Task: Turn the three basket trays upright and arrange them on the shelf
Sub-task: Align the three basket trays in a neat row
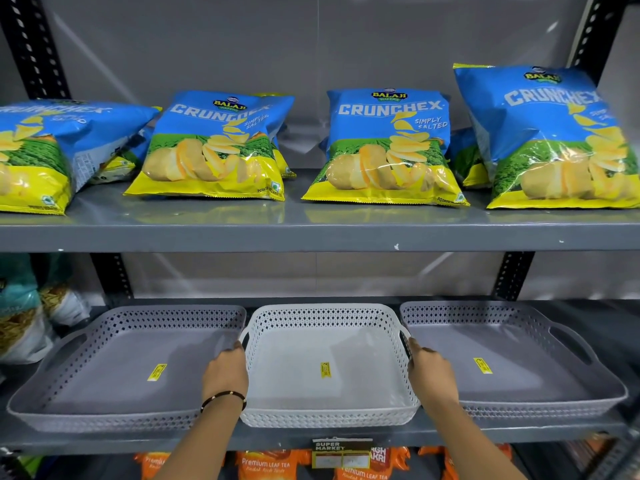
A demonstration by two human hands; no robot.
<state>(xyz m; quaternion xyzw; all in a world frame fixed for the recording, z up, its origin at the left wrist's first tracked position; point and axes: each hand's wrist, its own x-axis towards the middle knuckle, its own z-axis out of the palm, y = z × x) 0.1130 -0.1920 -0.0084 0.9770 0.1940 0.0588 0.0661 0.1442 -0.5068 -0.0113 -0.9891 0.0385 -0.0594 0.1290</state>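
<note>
**Last tray going in, just needs squaring up**

All three trays sit open side up along the shelf (311, 439) front edge. The white tray (327, 362) is in the middle, between the left gray tray (114, 368) and the right gray tray (519, 362). Left hand (225, 370) and right hand (431, 374) are wrapped on its side handles. I'd push evenly with both so it stays straight, and mind the fingers against the neighbors.

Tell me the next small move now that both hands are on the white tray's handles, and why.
Probably let go and draw both hands back. The white tray sits upright between the two grey trays, all three open side up in a row on the shelf. The left hand and right hand grip its side handles, and nothing looks left to turn.
</note>
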